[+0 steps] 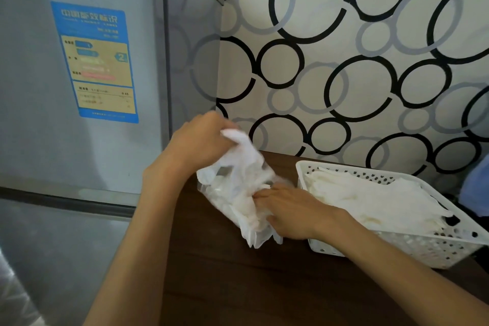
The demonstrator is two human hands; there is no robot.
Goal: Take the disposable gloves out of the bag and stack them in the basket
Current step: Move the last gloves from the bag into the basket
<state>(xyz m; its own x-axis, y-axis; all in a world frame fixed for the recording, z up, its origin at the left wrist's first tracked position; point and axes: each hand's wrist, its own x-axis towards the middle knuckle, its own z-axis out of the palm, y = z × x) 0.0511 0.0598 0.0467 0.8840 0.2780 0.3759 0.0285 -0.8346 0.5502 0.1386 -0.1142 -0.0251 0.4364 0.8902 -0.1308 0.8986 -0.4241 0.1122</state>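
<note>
A clear plastic bag (pixel 232 204) full of thin white disposable gloves lies on the dark wooden table (pixel 238 280). My left hand (pixel 201 140) is raised above it, fingers closed on a white glove (pixel 246 153) that trails down into the bag's mouth. My right hand (pixel 288 212) presses on the bag's right side, fingers curled into the plastic. Just to the right stands a white perforated basket (pixel 397 243) with a flat stack of gloves (pixel 370 198) inside.
A grey Hisense fridge (pixel 79 87) stands against the table's left edge. A wall with black and grey ring patterns (pixel 344 61) rises behind the table. Something blue (pixel 476 185) shows at the far right edge.
</note>
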